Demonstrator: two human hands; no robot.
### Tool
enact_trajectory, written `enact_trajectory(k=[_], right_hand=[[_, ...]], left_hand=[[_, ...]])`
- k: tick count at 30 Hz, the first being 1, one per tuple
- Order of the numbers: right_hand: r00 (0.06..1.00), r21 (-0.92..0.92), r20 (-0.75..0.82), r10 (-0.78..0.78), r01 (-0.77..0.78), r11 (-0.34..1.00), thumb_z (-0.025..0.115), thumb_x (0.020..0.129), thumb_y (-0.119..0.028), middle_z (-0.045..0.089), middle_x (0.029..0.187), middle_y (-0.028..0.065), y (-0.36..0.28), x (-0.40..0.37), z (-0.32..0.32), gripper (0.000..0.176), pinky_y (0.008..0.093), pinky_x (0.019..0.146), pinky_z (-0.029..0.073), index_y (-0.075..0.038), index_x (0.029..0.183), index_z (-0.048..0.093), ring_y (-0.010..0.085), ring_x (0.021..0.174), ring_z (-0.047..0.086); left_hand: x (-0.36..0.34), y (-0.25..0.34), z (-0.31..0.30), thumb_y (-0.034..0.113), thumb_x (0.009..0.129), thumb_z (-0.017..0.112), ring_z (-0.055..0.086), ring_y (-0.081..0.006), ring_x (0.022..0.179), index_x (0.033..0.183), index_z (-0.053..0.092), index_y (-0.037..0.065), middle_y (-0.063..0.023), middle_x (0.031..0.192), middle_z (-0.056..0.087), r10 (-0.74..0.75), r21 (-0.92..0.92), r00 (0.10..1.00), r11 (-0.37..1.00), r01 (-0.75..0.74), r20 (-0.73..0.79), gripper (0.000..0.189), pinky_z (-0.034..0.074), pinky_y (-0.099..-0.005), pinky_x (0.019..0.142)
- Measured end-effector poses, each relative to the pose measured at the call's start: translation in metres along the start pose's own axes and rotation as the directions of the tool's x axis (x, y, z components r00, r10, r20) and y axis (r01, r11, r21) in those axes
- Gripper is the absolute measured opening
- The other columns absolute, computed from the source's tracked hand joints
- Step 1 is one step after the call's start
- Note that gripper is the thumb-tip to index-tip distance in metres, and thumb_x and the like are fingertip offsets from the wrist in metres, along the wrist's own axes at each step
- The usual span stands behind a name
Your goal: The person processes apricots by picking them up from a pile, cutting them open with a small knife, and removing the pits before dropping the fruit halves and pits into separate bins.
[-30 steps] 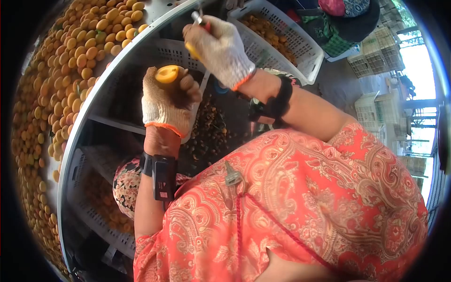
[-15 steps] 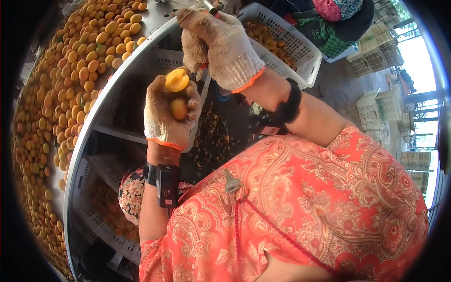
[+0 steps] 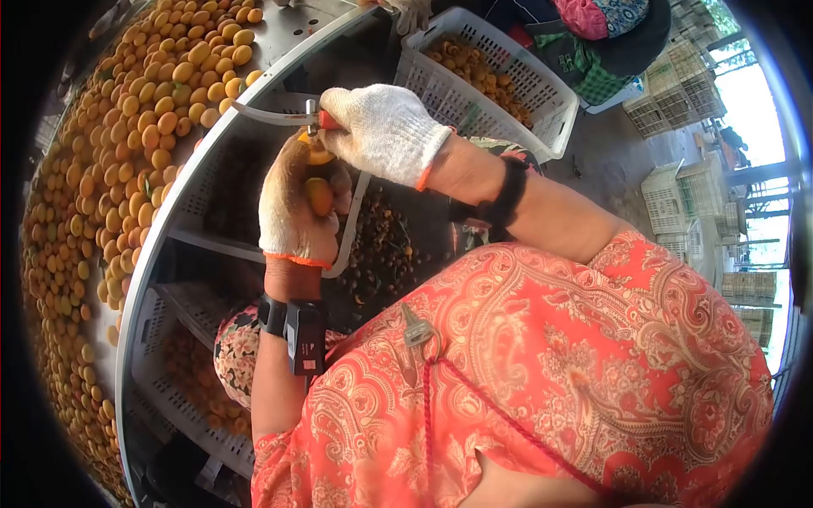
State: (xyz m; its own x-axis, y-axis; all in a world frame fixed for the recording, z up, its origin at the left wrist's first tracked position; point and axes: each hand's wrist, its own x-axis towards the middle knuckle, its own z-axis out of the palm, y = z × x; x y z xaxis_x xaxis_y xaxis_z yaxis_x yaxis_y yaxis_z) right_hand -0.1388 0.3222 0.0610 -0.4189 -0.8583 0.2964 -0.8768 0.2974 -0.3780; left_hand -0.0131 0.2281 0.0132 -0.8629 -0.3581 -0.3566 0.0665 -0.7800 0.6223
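My left hand, in a knitted work glove with an orange cuff, curls around a whole apricot. Above that fruit, a cut apricot shows part of its orange flesh at the same hand's fingertips. My right hand, gloved alike, grips the red handle of a knife. Its curved blade points left, just over the left fingertips. The right fingertips come right up to the cut apricot and partly cover it.
Many apricots cover the metal-rimmed table at left. A white crate at upper right holds cut fruit; another crate sits lower left. Pits lie scattered below my hands. A person in a green checked garment is at upper right.
My right hand has come down to the left hand and turned, so its glove back and the knife blade now show. The left hand stays nearly in place, still holding the fruit.
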Motion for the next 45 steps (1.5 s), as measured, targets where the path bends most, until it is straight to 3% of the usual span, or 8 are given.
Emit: enact_trajectory(k=[9, 13, 23, 27, 33, 36, 40, 45], right_hand=[[0.982, 0.178, -0.186, 0.041, -0.008, 0.984, 0.070, 0.083, -0.030, 0.067, 0.074, 0.0173, -0.002, -0.003, -0.003, 0.028, 0.0443, 0.063, 0.054, -0.004, 0.089, 0.059, 0.0366, 0.072, 0.068], [0.996, 0.180, 0.084, 0.003, -0.018, 0.983, 0.069, 0.081, -0.032, 0.067, 0.079, 0.0221, -0.010, -0.018, 0.008, 0.039, 0.0463, 0.067, 0.054, -0.001, 0.099, 0.055, 0.0389, 0.078, 0.068], [0.980, 0.539, 0.051, 0.193, -0.189, 0.821, 0.072, 0.084, -0.026, 0.067, 0.077, 0.0163, -0.011, -0.013, 0.003, 0.029, 0.0348, 0.068, 0.052, 0.001, 0.093, 0.066, 0.0239, 0.074, 0.068], [0.980, 0.598, 0.056, 0.191, -0.186, 0.780, 0.071, 0.086, -0.027, 0.066, 0.073, 0.0155, -0.013, -0.007, -0.013, 0.029, 0.0336, 0.066, 0.052, 0.001, 0.089, 0.066, 0.0191, 0.073, 0.068], [0.946, 0.720, 0.277, 0.167, -0.320, 0.616, 0.071, 0.085, -0.027, 0.068, 0.078, 0.0174, -0.008, -0.010, -0.008, 0.030, 0.0343, 0.067, 0.052, 0.002, 0.094, 0.067, 0.0214, 0.076, 0.069], [0.981, 0.556, 0.149, 0.122, -0.185, 0.810, 0.071, 0.083, -0.027, 0.069, 0.088, 0.0200, -0.012, -0.011, -0.012, 0.033, 0.0395, 0.075, 0.054, 0.000, 0.100, 0.065, 0.0356, 0.086, 0.069], [0.990, 0.493, 0.000, 0.144, -0.125, 0.861, 0.071, 0.083, -0.026, 0.069, 0.087, 0.0197, -0.007, -0.012, -0.008, 0.031, 0.0393, 0.074, 0.054, 0.000, 0.098, 0.064, 0.0344, 0.084, 0.069], [0.978, 0.550, -0.121, 0.169, -0.076, 0.832, 0.071, 0.085, -0.024, 0.067, 0.080, 0.0182, -0.002, -0.013, -0.003, 0.027, 0.0377, 0.068, 0.053, 0.001, 0.094, 0.063, 0.0310, 0.076, 0.068]], left_hand=[[0.015, 0.010, -0.012, 0.032, 0.097, 0.051, 0.062, -0.0166, 0.074, 0.113, 0.061, 0.009, -0.0059, 0.099, 0.066, 0.021, -0.296, 0.996, 0.954, -0.047, -0.089, 0.030, 0.046, -0.0253, 0.057], [0.017, 0.005, 0.002, 0.037, 0.098, 0.048, 0.063, -0.0179, 0.089, 0.117, 0.061, 0.011, -0.0058, 0.109, 0.066, 0.050, -0.422, 0.981, 0.898, -0.127, -0.188, 0.035, 0.050, -0.0264, 0.067], [0.022, 0.014, -0.022, 0.039, 0.100, 0.047, 0.061, -0.0324, 0.107, 0.116, 0.061, -0.002, -0.0165, 0.116, 0.065, 0.248, -0.382, 0.954, 0.909, -0.168, 0.169, 0.046, 0.047, -0.0428, 0.099], [0.019, 0.015, -0.014, 0.037, 0.099, 0.050, 0.064, -0.0316, 0.098, 0.111, 0.062, -0.002, -0.0151, 0.109, 0.067, 0.228, -0.359, 0.972, 0.903, -0.235, -0.062, 0.042, 0.051, -0.0430, 0.088], [0.003, 0.010, -0.006, 0.038, 0.097, 0.056, 0.061, -0.0240, 0.077, 0.110, 0.062, 0.006, -0.0068, 0.094, 0.066, 0.147, 0.090, 0.970, 0.982, -0.167, 0.194, 0.035, 0.047, -0.0354, 0.063], [0.005, 0.007, -0.011, 0.031, 0.096, 0.060, 0.058, -0.0199, 0.075, 0.120, 0.059, 0.008, -0.0055, 0.099, 0.063, 0.121, 0.014, 0.971, 0.992, -0.126, 0.208, 0.033, 0.045, -0.0313, 0.060], [-0.002, 0.006, -0.009, 0.021, 0.096, 0.060, 0.057, -0.0166, 0.080, 0.131, 0.053, 0.007, -0.0061, 0.103, 0.060, 0.268, 0.177, 0.882, 0.918, -0.356, 0.387, 0.039, 0.045, -0.0269, 0.061], [-0.004, 0.009, -0.005, 0.015, 0.093, 0.060, 0.058, -0.0154, 0.077, 0.129, 0.054, 0.006, -0.0064, 0.098, 0.061, 0.196, 0.228, 0.918, 0.931, -0.285, 0.346, 0.038, 0.046, -0.0264, 0.062]])
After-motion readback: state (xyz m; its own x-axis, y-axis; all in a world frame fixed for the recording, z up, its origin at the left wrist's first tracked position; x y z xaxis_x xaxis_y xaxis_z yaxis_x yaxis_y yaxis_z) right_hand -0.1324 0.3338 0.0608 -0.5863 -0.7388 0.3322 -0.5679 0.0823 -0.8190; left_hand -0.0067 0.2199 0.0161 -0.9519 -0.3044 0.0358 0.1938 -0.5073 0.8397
